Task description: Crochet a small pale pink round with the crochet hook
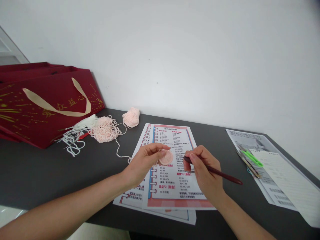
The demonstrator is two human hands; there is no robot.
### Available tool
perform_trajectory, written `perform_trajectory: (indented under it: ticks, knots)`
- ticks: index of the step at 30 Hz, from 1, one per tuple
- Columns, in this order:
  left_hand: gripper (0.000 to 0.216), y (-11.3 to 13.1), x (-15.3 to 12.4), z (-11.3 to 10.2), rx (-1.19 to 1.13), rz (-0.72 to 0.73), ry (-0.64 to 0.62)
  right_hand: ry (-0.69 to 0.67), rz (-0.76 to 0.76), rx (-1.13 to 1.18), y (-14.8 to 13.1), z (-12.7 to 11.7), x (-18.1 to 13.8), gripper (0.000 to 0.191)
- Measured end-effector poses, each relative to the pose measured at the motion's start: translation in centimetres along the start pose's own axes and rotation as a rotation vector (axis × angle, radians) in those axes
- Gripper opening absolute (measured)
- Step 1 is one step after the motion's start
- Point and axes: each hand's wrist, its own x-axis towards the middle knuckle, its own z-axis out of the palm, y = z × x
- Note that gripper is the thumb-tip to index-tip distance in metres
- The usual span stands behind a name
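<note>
Between the thumb and fingers of my left hand [150, 160] is a small round piece of pink crochet [166, 157]. My right hand [206, 171] grips a crochet hook [223, 174] with a dark red-brown handle, held like a pen. Its tip lies a short way right of the crochet piece, apart from it as far as I can see. Pink yarn [122, 156] trails from a loose tangle [105, 129] toward my left hand. Beneath both hands lie printed pattern sheets [175, 202] with coloured borders.
Dark red gift bags [50, 96] with a cream ribbon handle stand at the left. White yarn [75, 135] and a pink yarn ball [131, 117] lie near them. At right, papers [282, 180] carry a green-handled tool [252, 158] and scissors-like metal blades. A white wall [175, 60] rises behind the table.
</note>
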Motion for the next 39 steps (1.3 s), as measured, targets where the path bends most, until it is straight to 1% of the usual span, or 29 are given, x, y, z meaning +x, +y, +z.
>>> perform_trajectory:
  ticks: [4, 10, 19, 22, 27, 30, 33, 37, 39]
  knots:
    - [0.013, 0.0, 0.1, 0.0, -0.012, 0.004, -0.006, -0.004, 0.023, -0.038, -0.1, 0.1, 0.0, 0.02]
    - [0.015, -0.1, 0.1, 0.0, -0.034, -0.011, -0.007, 0.005, -0.045, -0.034, 0.1, 0.1, 0.1, 0.022]
    - [0.016, -0.3, 0.1, -0.2, -0.01, -0.002, -0.008, -0.014, -0.053, -0.029, 0.2, 0.1, 0.1, 0.021]
    - [0.016, -0.3, 0.1, -0.2, 0.039, 0.029, -0.004, -0.021, -0.05, -0.035, 0.2, 0.1, 0.1, 0.021]
    - [0.014, 0.3, -0.3, 0.3, 0.157, 0.113, 0.056, -0.016, -0.035, -0.03, 0.1, 0.1, 0.0, 0.02]
    - [0.015, 0.6, -0.4, 0.6, 0.169, 0.11, 0.062, -0.022, 0.008, 0.059, 0.3, 0.0, 0.2, 0.019]
    - [0.018, 0.5, -0.4, 0.5, 0.142, 0.111, 0.043, -0.03, 0.07, 0.239, 0.3, 0.2, 0.6, 0.019]
    - [0.021, 0.3, -0.3, 0.4, 0.076, 0.128, -0.001, -0.063, 0.225, 0.522, 0.3, 0.8, 1.2, 0.018]
    - [0.022, 0.3, -0.3, 0.3, 0.051, 0.123, -0.017, -0.092, 0.29, 0.613, 0.4, 1.3, 1.2, 0.016]
